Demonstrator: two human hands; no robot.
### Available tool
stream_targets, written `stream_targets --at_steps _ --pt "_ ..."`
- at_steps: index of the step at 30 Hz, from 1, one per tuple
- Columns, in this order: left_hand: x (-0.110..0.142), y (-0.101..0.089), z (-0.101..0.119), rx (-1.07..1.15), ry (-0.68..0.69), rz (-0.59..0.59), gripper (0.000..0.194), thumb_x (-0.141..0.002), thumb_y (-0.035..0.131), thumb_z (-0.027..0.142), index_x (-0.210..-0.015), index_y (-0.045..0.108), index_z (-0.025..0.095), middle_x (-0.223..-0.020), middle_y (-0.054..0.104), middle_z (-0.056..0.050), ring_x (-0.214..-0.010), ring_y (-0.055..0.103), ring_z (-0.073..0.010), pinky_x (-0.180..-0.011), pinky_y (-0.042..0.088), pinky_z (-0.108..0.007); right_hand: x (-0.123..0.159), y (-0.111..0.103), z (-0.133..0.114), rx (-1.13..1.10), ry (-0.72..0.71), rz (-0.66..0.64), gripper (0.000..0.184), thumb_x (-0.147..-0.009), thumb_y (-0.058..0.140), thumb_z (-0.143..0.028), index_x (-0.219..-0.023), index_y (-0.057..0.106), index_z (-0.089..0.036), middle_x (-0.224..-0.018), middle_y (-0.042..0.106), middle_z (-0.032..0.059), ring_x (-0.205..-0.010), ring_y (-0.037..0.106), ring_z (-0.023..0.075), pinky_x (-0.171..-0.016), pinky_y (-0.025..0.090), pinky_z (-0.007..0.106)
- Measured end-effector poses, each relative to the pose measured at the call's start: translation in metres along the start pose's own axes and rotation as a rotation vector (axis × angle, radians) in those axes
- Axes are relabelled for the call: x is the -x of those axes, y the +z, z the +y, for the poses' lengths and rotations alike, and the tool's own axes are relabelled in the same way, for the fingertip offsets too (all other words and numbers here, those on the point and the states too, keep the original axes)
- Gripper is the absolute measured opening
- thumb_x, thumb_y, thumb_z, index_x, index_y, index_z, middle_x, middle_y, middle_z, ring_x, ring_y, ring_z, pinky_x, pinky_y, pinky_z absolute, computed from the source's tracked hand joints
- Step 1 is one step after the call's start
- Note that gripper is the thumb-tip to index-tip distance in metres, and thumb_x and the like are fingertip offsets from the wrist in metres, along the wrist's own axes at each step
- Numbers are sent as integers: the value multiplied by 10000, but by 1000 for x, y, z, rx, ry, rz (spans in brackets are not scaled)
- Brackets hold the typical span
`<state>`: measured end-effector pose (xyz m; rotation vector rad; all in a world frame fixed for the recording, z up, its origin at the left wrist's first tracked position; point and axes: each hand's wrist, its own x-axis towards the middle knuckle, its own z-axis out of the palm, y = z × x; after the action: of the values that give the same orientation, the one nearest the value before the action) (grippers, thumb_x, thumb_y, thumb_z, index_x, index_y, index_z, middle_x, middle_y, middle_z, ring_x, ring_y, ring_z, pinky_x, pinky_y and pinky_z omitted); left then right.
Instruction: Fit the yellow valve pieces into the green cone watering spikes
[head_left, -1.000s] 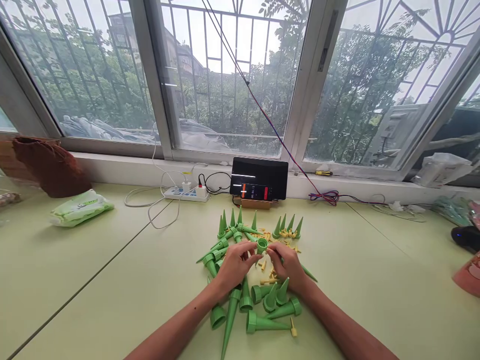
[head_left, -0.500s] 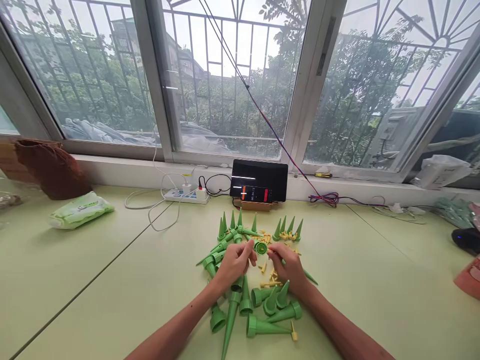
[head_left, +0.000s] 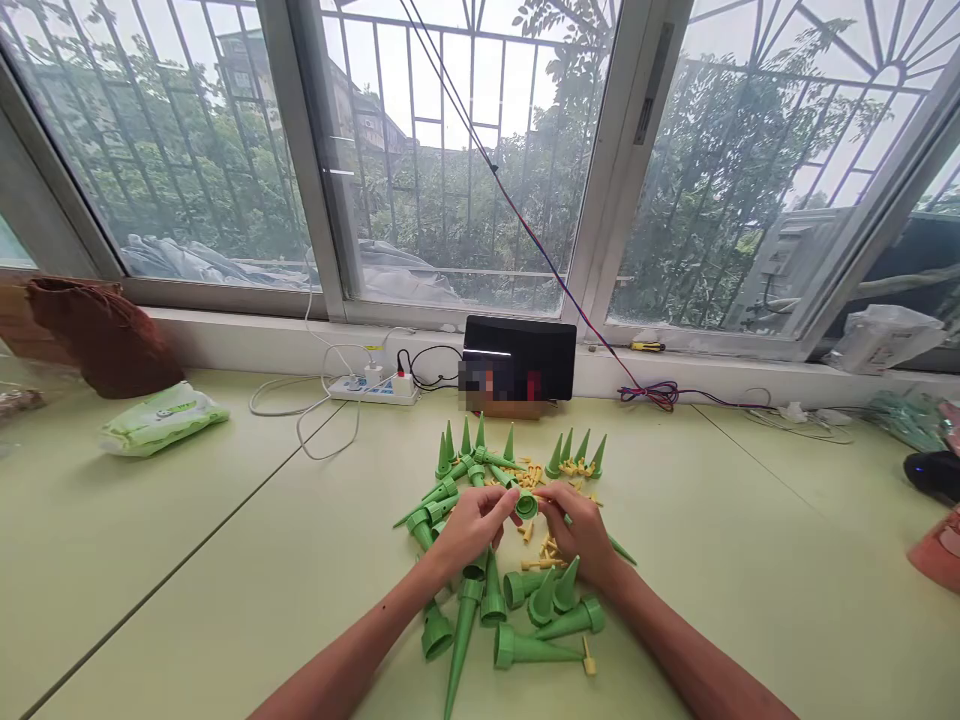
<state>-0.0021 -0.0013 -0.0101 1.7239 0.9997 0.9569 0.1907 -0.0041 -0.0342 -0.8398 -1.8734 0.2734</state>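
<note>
Both my hands meet over a heap of green plastic cone spikes (head_left: 517, 610) on the pale green table (head_left: 225, 560). My left hand (head_left: 469, 528) and my right hand (head_left: 574, 528) pinch one green cone (head_left: 526, 505) between them, its round open end turned toward me. Small yellow plugs (head_left: 551, 548) lie scattered under and behind my hands. Several green cones stand upright (head_left: 574, 452) in a row behind, tips up. More cones lie on their sides near my wrists.
A black tablet-like screen (head_left: 517, 358) leans against the window sill, with a power strip (head_left: 373, 388) and cables to its left. A green wipes pack (head_left: 161, 417) and a brown bag (head_left: 101, 335) lie far left. A black mouse (head_left: 934, 472) sits at the right edge.
The green cone held between my hands has dropped slightly and tilted; my fingers have closed in around its open end. The heap has not moved.
</note>
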Motion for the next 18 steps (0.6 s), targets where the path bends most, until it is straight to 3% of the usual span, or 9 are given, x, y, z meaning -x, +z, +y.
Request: stream_targets --at_steps 18 --pt "3 -2 10 91 12 -44 380 -879 580 517 -769 597 154 -515 481 43 -450 442 -85 -451 339 -200 2 0 1 3 11 26 143 -975 513 -224 -951 653 -206 -829 678 39 -713 626 168 -642 484 271"
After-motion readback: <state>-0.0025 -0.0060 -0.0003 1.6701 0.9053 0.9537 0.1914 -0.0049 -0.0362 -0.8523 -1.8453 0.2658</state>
